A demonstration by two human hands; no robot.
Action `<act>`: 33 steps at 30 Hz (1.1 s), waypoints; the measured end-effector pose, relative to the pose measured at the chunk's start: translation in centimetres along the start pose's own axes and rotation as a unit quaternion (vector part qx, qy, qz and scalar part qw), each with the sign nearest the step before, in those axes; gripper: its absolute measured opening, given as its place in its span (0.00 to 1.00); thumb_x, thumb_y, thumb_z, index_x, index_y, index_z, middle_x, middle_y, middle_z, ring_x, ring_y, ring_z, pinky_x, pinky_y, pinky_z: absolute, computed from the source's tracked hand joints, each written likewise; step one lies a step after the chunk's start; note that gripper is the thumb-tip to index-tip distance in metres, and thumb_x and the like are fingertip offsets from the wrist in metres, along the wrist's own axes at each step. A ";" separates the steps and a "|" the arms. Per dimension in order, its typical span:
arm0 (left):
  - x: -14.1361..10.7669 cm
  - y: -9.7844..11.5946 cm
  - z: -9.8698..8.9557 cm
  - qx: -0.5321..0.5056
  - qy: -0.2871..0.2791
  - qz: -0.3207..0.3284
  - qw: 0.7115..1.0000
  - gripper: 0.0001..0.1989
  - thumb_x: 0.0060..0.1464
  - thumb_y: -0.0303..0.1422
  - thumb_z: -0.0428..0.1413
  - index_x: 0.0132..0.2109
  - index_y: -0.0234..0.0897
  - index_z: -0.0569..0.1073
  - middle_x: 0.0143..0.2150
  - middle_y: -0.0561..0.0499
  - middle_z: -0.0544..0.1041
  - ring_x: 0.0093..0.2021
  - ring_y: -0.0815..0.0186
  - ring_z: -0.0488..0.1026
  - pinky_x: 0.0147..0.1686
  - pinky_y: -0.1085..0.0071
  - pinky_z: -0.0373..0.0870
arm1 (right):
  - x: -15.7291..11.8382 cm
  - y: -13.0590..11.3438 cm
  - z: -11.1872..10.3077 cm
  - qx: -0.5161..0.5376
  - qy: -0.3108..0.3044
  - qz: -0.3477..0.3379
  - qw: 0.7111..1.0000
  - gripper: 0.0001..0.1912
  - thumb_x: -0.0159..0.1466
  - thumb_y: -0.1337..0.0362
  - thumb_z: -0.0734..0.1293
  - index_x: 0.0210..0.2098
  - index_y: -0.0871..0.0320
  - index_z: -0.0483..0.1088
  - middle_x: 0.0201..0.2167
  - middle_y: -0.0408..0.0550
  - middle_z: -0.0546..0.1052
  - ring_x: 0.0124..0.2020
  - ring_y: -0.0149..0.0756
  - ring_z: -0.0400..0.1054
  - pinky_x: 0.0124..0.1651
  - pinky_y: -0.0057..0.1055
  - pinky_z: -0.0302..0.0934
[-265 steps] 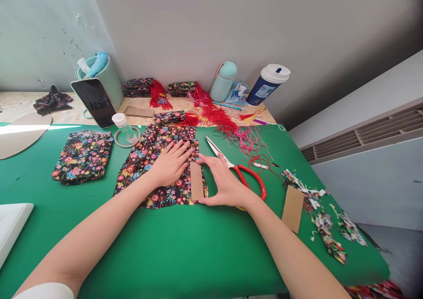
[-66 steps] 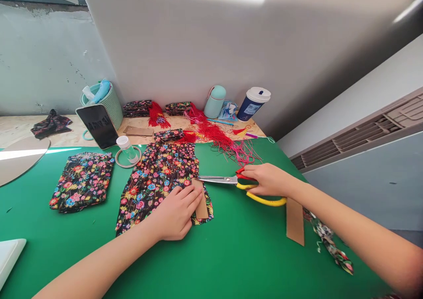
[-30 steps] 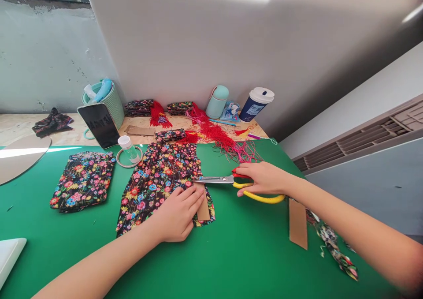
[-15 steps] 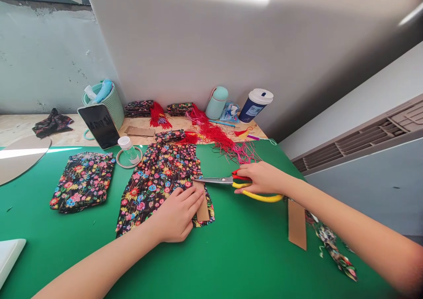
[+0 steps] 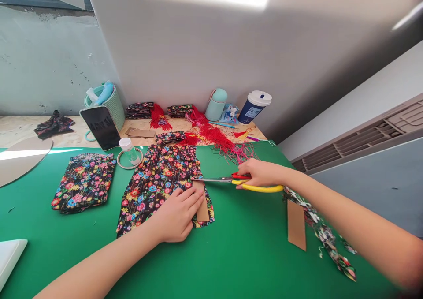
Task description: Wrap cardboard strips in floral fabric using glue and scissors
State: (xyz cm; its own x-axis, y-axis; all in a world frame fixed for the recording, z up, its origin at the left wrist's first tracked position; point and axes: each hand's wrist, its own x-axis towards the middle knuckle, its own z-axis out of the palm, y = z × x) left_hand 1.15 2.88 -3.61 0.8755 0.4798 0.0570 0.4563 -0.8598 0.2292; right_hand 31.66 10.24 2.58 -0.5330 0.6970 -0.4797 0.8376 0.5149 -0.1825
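My left hand (image 5: 180, 213) lies flat with its fingers on a brown cardboard strip (image 5: 202, 208), pressing it onto black floral fabric (image 5: 142, 197). In my right hand (image 5: 253, 173) are scissors (image 5: 261, 188) with yellow and red handles. Their blades point left and reach the fabric at the top end of the strip. A folded piece of the same floral fabric (image 5: 84, 182) rests to the left. Another cardboard strip (image 5: 296, 225) sits at the right, beside fabric scraps (image 5: 330, 241) partly under my right forearm.
Along the back stand a phone (image 5: 101, 127), a basket (image 5: 115, 107), a small clear jar (image 5: 130, 151), a mint bottle (image 5: 216, 105) and a lidded cup (image 5: 254, 108). Red tassels (image 5: 218, 138) spread near folded pouches (image 5: 140, 110). A white object (image 5: 11, 257) is at the left edge.
The scissors have tilted in my right hand, and their handles look closer together. My left hand stays in place on the strip. The view has shifted slightly.
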 end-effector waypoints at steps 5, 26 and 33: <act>0.0 0.0 0.0 0.000 -0.001 0.000 1.000 0.30 0.59 0.36 0.43 0.66 0.26 0.54 0.66 0.42 0.59 0.65 0.55 0.55 0.55 0.59 0.55 | 0.4 0.6 -0.8 0.023 -0.013 -0.010 1.000 0.26 0.57 0.41 0.62 0.18 0.57 0.64 0.18 0.43 0.66 0.22 0.32 0.57 0.27 0.29 0.47; 0.0 -0.1 0.0 -0.007 -0.004 0.002 1.000 0.32 0.58 0.34 0.44 0.67 0.28 0.50 0.67 0.41 0.57 0.66 0.54 0.53 0.56 0.57 0.56 | 1.1 0.1 -3.9 0.160 -0.176 0.072 0.969 0.25 0.51 0.38 0.63 0.27 0.55 0.65 0.25 0.45 0.71 0.29 0.40 0.67 0.28 0.32 0.56; 0.0 -0.1 0.0 -0.003 -0.002 0.004 1.000 0.31 0.58 0.34 0.44 0.67 0.27 0.51 0.67 0.41 0.57 0.66 0.54 0.53 0.56 0.59 0.55 | 1.0 -0.3 -4.1 0.199 -0.165 0.070 0.964 0.25 0.53 0.39 0.63 0.29 0.57 0.69 0.23 0.44 0.72 0.26 0.37 0.67 0.26 0.30 0.55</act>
State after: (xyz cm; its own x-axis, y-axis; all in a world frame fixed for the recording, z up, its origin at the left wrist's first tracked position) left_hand 1.12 3.00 -3.66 0.8796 0.4725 0.0550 0.4487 -0.8624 0.2345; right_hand 30.40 12.86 5.62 -0.3984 0.5157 -0.7585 0.9136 0.1496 -0.3782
